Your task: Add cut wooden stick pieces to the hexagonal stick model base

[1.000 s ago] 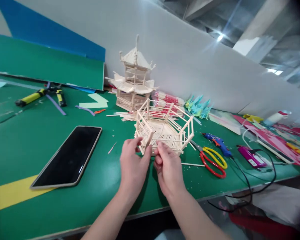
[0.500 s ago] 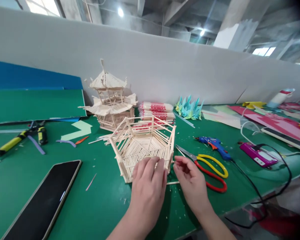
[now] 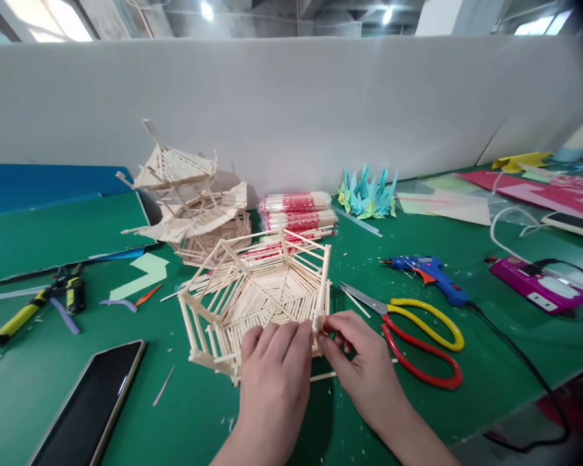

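A hexagonal frame of thin wooden sticks (image 3: 252,294) rests on the green table (image 3: 184,414), tipped up toward me. My left hand (image 3: 274,372) lies against its near wall, fingers together and pressed on the sticks. Close beside it, my right hand (image 3: 364,362) pinches the frame's near right corner post between thumb and fingertips. A loose stick lies on the table under my hands.
A finished stick pagoda (image 3: 184,200) stands behind the frame, with packs of sticks (image 3: 296,210) to its right. Red-and-yellow scissors (image 3: 418,340), a blue glue gun (image 3: 430,272), a pink device (image 3: 539,285) and cables lie right. A phone (image 3: 87,404) and pliers (image 3: 34,307) lie left.
My view has swung left and down. The frame is now tilted up toward me. My right hand has moved in from the table to pinch the corner post; my left stays on the near wall.
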`<state>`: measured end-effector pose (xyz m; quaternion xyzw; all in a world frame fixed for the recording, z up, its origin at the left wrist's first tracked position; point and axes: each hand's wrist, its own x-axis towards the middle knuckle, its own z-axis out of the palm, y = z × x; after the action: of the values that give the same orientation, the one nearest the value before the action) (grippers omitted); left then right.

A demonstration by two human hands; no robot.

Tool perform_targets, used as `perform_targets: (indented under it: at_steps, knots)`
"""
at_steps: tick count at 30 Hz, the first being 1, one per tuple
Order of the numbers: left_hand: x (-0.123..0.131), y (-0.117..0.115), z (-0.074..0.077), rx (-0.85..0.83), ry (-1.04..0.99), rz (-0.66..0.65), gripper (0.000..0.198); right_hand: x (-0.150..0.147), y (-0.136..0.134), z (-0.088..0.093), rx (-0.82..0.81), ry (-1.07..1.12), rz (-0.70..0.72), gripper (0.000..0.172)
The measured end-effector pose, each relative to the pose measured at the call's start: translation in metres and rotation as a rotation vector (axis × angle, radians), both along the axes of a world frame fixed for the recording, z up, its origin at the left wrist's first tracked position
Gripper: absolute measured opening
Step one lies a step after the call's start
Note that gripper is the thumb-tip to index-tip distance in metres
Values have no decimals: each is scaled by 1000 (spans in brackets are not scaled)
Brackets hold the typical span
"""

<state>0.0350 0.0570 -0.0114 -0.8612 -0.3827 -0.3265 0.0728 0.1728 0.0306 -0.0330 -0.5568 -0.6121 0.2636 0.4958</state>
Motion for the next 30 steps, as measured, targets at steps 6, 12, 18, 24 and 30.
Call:
perform_targets:
  at_steps: [6, 12, 18, 24, 30]
  knots:
    - [-1, 3, -2, 46, 5, -20, 18, 0, 1, -3, 26, -29, -4, 15]
    - [0, 3, -1, 48, 20, -6, 21, 0, 1, -4, 53, -21, 0, 15]
    - [-3, 3, -3, 20, 41, 5, 18, -1, 1, -4, 63, 4, -3, 15]
    - [-1, 4, -2, 31, 17, 3, 18, -1, 2, -4, 70, 9, -9, 15]
    - [2, 3, -1, 57, -17, -4, 18, -1, 1, -5, 78, 5, -10, 14]
